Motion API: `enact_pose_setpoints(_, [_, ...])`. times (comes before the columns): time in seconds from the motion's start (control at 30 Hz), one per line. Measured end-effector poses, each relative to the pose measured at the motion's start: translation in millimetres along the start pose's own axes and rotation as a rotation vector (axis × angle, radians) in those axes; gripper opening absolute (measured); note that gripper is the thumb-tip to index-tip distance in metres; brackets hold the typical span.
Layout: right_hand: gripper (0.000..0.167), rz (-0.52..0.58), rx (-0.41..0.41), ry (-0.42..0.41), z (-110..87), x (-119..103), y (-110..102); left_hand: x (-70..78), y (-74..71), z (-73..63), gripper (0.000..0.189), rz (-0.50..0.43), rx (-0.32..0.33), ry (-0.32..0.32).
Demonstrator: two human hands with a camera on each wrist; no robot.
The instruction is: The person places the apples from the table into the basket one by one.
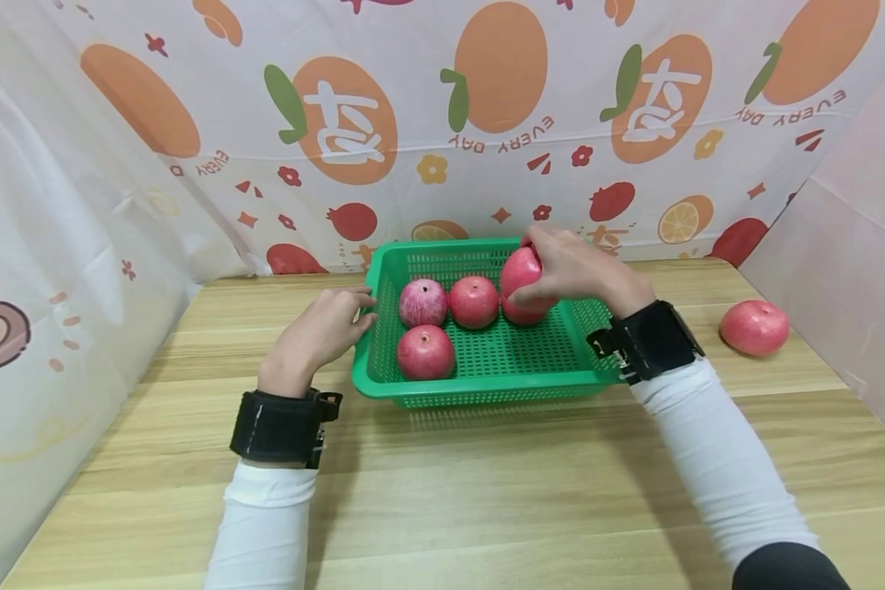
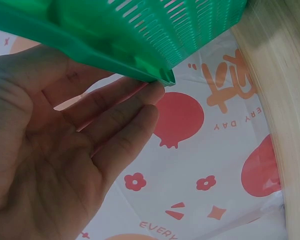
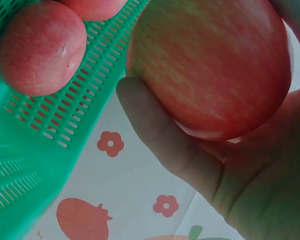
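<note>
A red apple (image 1: 520,269) is held in my right hand (image 1: 571,266), its fingers and thumb curled round the sides, over the right half of a green plastic basket (image 1: 487,383). In the right wrist view the same apple (image 3: 210,65) fills the grip. Just below it another apple (image 1: 527,310) shows partly, the rest hidden by the hand. Left of these, inside the basket, sit a purplish streaked apple (image 1: 424,302), a red apple (image 1: 474,301) and a front apple (image 1: 425,352). My left hand (image 1: 320,328) touches the basket's left rim (image 2: 115,64) with fairly straight fingers.
One more apple (image 1: 755,328) lies on the wooden table (image 1: 487,500), right of the basket. A fruit-printed curtain (image 1: 428,197) hangs close behind the basket. Pale sheets (image 1: 866,270) border the table at both sides.
</note>
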State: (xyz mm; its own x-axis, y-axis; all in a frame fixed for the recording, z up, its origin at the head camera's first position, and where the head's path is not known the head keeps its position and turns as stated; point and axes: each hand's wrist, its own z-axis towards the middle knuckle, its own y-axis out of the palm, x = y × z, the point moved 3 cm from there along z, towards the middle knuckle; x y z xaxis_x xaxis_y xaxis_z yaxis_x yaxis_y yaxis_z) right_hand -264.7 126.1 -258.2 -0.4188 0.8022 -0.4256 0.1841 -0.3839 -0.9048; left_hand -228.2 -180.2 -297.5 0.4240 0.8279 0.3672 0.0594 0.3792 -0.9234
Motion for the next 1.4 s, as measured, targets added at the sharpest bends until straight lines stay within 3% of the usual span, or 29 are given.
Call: enact_pose_setpoints(1.4, [0.064,-0.004,-0.1,-0.073,13.9,-18.0,24.6,-1.1,-0.1,0.9,0.032,-0.004,-0.004,-0.001])
